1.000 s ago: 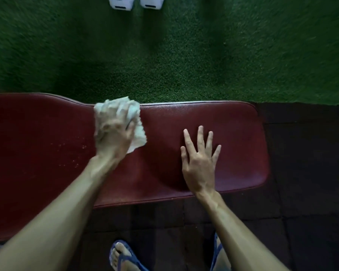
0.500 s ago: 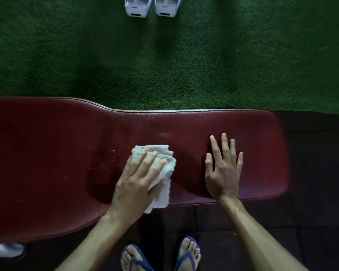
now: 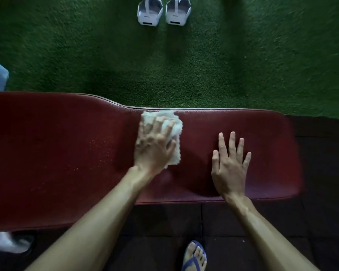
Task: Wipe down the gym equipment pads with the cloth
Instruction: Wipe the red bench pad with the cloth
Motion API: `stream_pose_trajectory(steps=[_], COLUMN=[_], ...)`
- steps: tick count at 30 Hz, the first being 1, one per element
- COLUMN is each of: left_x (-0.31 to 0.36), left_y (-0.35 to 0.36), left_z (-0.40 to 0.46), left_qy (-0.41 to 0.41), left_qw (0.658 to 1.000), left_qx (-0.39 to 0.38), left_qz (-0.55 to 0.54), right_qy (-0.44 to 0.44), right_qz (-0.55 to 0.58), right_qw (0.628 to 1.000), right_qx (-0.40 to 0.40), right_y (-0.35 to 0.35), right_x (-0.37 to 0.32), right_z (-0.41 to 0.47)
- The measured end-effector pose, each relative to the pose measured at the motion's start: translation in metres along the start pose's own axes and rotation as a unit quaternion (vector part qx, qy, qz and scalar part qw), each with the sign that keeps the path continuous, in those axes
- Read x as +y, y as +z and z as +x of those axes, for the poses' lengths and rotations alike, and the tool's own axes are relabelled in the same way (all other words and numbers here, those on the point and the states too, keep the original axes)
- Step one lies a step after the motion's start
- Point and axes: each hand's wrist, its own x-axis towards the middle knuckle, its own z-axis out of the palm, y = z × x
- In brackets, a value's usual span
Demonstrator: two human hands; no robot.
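Dark red pad, white cloth, green turf, seemingly blue sandal

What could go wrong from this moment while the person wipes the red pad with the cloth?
1. The droplets lie on the pad beside the left hand, away from the cloth; strokes here may miss them.
2. The cloth is bunched under the fingers, so it may wipe only a narrow strip.
3. The right hand lies flat on the pad; that patch may remain unwiped.
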Motion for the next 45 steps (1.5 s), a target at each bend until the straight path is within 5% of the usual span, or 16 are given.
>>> stream_pose_trajectory(steps=[8,13,17,21,27,32,37,41,45], left_x=[-0.066,-0.145,-0.142,-0.101,-0.113,-0.186,-0.202,-0.172,-0.168], left_y=[-0.018,-0.048,-0.049,-0.033,-0.038,-0.060,-0.066,-0.052,-0.054], left_z=[-0.100,-0.080,-0.013,0.004,-0.111,-0.129,-0.025,0.011,-0.071], left_qy=[0.136,0.005,-0.045,-0.012,0.142,0.065,-0.095,-0.037,0.017], left_qw=[0.990,1.000,0.997,0.999,0.989,0.997,0.993,0.997,0.999], left_qx=[-0.023,-0.007,0.049,0.037,-0.027,-0.018,0.056,0.059,0.024], left_qz=[-0.010,-0.027,-0.032,0.003,-0.032,-0.036,-0.029,0.014,-0.028], right_qy=[-0.072,-0.052,-0.050,-0.033,-0.017,-0.029,-0.090,-0.067,-0.062], right_qz=[-0.013,-0.004,0.017,0.038,0.039,0.038,-0.010,0.005,0.008], right_qw=[0.997,0.998,0.998,0.998,0.999,0.998,0.995,0.997,0.998], right_qx=[-0.039,-0.044,-0.045,-0.022,-0.018,-0.028,-0.041,-0.030,-0.029], right_y=[0.017,0.026,0.025,0.029,0.034,0.038,0.060,0.066,0.064], right_x=[-0.076,-0.101,-0.116,-0.118,-0.124,-0.151,-0.202,-0.202,-0.202], right_z=[-0.034,-0.059,-0.059,-0.057,-0.059,-0.061,-0.074,-0.076,-0.076])
